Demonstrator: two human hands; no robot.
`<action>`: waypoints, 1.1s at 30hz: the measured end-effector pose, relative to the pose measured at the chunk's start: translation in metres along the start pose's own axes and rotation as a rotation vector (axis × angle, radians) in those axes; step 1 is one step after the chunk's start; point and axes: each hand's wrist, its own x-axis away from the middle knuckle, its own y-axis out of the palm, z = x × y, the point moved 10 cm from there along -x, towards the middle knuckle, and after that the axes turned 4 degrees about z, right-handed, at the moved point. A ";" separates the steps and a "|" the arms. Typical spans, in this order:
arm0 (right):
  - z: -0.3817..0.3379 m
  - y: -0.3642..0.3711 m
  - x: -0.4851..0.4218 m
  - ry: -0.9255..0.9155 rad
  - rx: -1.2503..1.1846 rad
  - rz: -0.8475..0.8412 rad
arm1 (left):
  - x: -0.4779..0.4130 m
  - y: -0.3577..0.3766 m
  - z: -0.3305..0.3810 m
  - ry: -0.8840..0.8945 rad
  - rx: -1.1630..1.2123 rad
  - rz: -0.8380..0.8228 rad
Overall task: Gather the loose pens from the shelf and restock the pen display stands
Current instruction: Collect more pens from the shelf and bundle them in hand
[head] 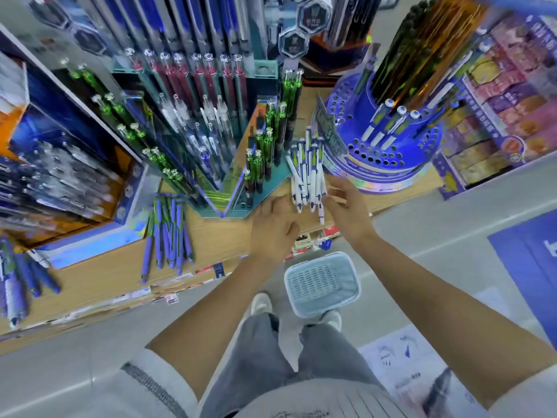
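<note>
Two hands (275, 229), one basket (322, 283), three pens (390, 126) in round stand (428, 140)
</note>
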 end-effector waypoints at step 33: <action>-0.131 0.373 0.234 -0.376 0.323 -0.614 | 0.263 -0.258 -0.324 -0.480 0.028 0.558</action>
